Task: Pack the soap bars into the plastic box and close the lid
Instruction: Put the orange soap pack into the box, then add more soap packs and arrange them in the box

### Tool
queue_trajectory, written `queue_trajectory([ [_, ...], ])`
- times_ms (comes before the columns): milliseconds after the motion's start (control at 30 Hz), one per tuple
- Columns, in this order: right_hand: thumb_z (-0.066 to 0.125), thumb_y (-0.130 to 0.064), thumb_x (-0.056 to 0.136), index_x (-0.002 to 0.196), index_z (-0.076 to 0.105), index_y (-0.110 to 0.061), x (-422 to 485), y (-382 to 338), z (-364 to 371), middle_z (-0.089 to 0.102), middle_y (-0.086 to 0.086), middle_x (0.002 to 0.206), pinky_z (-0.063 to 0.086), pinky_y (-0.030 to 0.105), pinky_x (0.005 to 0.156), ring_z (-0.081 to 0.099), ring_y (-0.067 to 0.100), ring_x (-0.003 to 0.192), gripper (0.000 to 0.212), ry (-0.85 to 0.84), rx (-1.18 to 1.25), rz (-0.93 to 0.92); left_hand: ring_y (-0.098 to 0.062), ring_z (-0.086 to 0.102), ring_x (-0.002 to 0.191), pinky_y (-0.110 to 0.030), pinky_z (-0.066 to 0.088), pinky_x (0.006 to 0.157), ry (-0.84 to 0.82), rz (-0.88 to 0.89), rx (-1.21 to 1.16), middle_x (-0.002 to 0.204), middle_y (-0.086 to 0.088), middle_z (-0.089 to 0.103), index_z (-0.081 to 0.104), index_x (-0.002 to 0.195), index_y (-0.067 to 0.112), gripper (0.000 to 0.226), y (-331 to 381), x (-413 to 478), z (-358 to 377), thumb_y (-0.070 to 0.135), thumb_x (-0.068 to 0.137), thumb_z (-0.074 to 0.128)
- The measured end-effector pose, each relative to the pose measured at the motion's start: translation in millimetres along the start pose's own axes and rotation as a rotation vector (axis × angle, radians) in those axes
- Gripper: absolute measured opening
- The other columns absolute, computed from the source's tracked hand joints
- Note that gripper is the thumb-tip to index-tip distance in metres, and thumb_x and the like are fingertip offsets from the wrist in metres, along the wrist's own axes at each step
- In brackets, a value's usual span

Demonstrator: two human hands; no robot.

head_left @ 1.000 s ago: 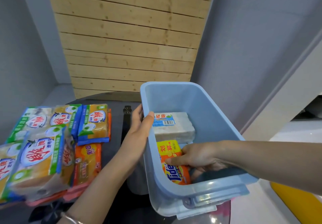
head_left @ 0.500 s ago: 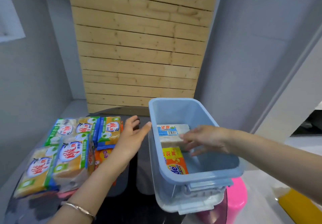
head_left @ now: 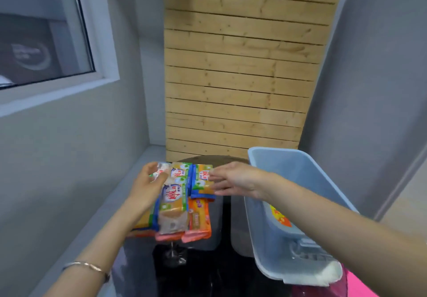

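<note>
Blue plastic box [head_left: 298, 181] sits lower right, nothing blocking its open top, one orange soap [head_left: 280, 218] visible through its wall. Soap packs [head_left: 178, 202] are piled centre-bottom on the dark table [head_left: 208, 269]. Left hand [head_left: 147, 188] curls onto the pile's far-left pack; right hand [head_left: 233, 180] hovers open beside the blue-edged pack [head_left: 202, 181]. I'd grab whole packs, wrappers look slippery.
</note>
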State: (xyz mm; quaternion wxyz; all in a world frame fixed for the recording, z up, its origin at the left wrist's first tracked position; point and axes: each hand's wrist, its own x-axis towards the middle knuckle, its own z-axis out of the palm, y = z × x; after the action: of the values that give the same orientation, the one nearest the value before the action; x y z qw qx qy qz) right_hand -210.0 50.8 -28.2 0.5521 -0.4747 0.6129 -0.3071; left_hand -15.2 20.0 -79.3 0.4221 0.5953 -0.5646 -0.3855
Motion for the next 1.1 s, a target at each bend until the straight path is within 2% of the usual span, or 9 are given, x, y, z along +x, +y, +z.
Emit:
queue_trajectory([
  [167,0.045,-0.035,0.097,0.132,0.048,-0.012,34.2,22.8,58.2,0.056,0.006,0.135,0.051,0.032,0.088,0.056,0.022,0.119,0.042,-0.001,-0.012,0.115,-0.027,0.048,0.126,-0.027,0.034,0.098,-0.132,-0.052,0.196,0.138,-0.009,0.052,0.051,0.131,0.006,0.041,-42.8,2.3,-3.0,0.027,0.099,0.037],
  [267,0.039,-0.039,0.098,0.134,0.048,-0.013,40.1,31.2,77.6,0.06,0.006,0.132,0.043,0.037,0.104,0.057,0.023,0.12,0.045,0.011,0.084,0.184,-0.031,0.046,0.125,-0.036,0.034,0.106,-0.208,-0.044,0.293,0.134,-0.011,0.056,0.055,0.126,0.012,0.043,-57.1,0.6,11.3,0.035,0.099,0.03],
  [367,0.033,-0.038,0.1,0.138,0.042,-0.012,33.5,29.1,89.0,0.053,0.006,0.139,0.037,0.033,0.104,0.05,0.023,0.127,0.047,0.024,0.045,0.19,-0.032,0.03,0.139,-0.044,0.023,0.114,-0.201,-0.066,0.312,0.148,-0.011,0.041,0.042,0.14,0.015,0.051,-65.7,3.2,15.4,0.039,0.098,0.026],
  [500,0.034,-0.035,0.1,0.131,0.048,-0.015,27.1,34.4,89.2,0.058,0.002,0.133,0.035,0.03,0.103,0.053,0.021,0.124,0.04,-0.007,0.145,0.139,-0.022,0.023,0.143,-0.034,0.018,0.117,-0.178,-0.035,0.12,0.154,-0.004,0.031,0.029,0.146,0.019,0.059,-49.2,-14.8,15.6,0.049,0.095,0.025],
  [667,0.035,-0.035,0.1,0.125,0.055,-0.025,13.6,24.4,69.3,0.065,-0.001,0.125,0.044,0.035,0.103,0.063,0.01,0.102,0.033,-0.006,0.224,-0.055,0.007,0.04,0.106,0.008,0.031,0.069,-0.156,0.1,-0.213,0.127,0.013,0.038,0.028,0.142,0.021,0.041,-12.8,-30.8,16.4,0.022,0.101,0.03],
  [767,0.036,-0.037,0.099,0.11,0.061,-0.032,-9.3,3.3,45.1,0.069,-0.009,0.113,0.047,0.031,0.097,0.063,0.004,0.098,0.028,-0.003,0.122,-0.209,0.004,0.062,0.082,-0.002,0.046,0.062,-0.129,0.188,-0.33,0.117,0.001,0.063,0.043,0.123,0.024,0.025,8.6,-24.8,19.6,0.023,0.099,0.04],
  [900,0.036,-0.037,0.099,0.117,0.064,-0.024,-42.0,-17.7,-1.2,0.071,-0.002,0.113,0.049,0.031,0.094,0.065,0.014,0.104,0.036,0.083,0.039,-0.326,-0.003,0.07,0.072,-0.021,0.056,0.059,-0.26,0.167,-0.438,0.099,0.001,0.07,0.045,0.11,0.023,0.019,47.6,-18.1,32.9,0.028,0.094,0.051],
  [967,0.037,-0.035,0.099,0.104,0.068,-0.026,-59.1,-24.2,-27.0,0.072,-0.006,0.103,0.049,0.029,0.09,0.064,0.012,0.095,0.033,0.135,-0.009,-0.356,-0.006,0.07,0.067,-0.022,0.055,0.056,-0.349,0.141,-0.489,0.095,-0.004,0.072,0.041,0.112,0.019,0.025,69.0,-17.0,48.1,0.025,0.092,0.055],
  [1100,0.039,-0.041,0.097,0.092,0.071,-0.028,-84.9,-20.8,-84.4,0.072,-0.009,0.097,0.047,0.025,0.087,0.062,0.009,0.096,0.035,0.232,-0.114,-0.381,-0.02,0.068,0.082,-0.04,0.055,0.084,-0.454,0.098,-0.491,0.108,-0.011,0.071,0.028,0.127,0.019,0.067,103.1,-15.1,89.5,0.03,0.078,0.072],
])
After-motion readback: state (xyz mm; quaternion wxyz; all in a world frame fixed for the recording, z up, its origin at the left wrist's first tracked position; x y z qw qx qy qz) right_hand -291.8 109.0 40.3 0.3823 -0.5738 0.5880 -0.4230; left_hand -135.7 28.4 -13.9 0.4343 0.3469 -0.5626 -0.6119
